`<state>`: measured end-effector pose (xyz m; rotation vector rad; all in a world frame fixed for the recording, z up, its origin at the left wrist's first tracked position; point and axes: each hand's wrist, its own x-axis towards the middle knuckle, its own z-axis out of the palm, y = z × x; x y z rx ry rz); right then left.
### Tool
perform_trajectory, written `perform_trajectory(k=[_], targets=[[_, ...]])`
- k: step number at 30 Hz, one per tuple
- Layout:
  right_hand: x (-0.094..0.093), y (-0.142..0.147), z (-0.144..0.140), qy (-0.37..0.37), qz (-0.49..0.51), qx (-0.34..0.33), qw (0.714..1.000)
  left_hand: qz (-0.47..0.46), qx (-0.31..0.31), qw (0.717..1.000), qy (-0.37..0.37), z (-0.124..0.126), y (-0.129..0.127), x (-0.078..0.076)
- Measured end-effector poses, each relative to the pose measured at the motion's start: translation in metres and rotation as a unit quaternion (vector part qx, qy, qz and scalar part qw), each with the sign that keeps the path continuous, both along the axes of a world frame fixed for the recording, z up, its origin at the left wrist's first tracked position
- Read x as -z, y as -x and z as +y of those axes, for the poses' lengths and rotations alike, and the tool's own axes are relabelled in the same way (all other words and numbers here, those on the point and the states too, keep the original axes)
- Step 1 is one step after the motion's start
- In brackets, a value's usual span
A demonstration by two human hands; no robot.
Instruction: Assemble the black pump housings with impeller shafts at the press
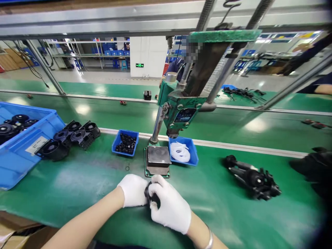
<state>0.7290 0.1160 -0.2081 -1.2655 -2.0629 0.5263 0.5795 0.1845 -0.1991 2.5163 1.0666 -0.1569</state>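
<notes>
A black plastic part (147, 192), mostly covered by white gloves, sits between my hands just in front of the press base. My left hand (134, 191) grips it from the left, its fingertips hidden behind the part. From the right, my right hand (168, 204) closes its fingers and thumb around the same part. Behind them stands the green arbor press (178, 107), its ram raised above a metal block (158, 155). A blue bin of small black pieces (126, 130) is left of the press, and a blue bin of white rings (195, 159) is right of it.
A large blue crate (46, 128) with black round parts stands at the left. Several black fan-like housings (77, 135) lie beside it. On the right is a pile of black parts (255, 178). A metal rail (233, 147) runs behind the press. Another person's arm (323, 89) shows at far right.
</notes>
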Motion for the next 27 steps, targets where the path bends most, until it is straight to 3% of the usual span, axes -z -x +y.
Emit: perform_trajectory(k=[2, 4, 7, 10, 14, 18, 23, 27], targets=[[-0.002, -0.005, 0.002, -0.016, 0.007, -0.011, 1.000, 0.012, -0.030, 0.999, -0.022, 0.009, 0.018, 0.000], [-0.001, -0.014, 0.006, -0.035, 0.072, 0.012, 0.997, 0.022, -0.102, 0.992, -0.071, 0.024, 0.040, -0.003], [0.007, -0.029, 0.014, -0.035, 0.187, 0.065, 0.980, 0.024, -0.233, 0.959, -0.158, 0.055, 0.070, -0.012], [0.020, -0.035, 0.021, 0.013, 0.232, 0.067, 0.970, 0.002, -0.305, 0.929, -0.209, 0.088, 0.086, -0.019], [0.033, -0.032, 0.022, 0.061, 0.244, 0.048, 0.967, -0.006, -0.326, 0.924, -0.199, 0.111, 0.081, -0.014], [0.035, -0.032, 0.021, 0.071, 0.231, 0.063, 0.968, 0.029, -0.338, 0.923, -0.182, 0.109, 0.071, -0.008], [0.036, -0.032, 0.022, 0.086, 0.216, 0.084, 0.969, 0.073, -0.323, 0.922, -0.200, 0.100, 0.067, -0.021], [0.037, -0.031, 0.024, 0.086, 0.225, 0.088, 0.967, 0.092, -0.262, 0.931, -0.237, 0.105, 0.059, -0.031]])
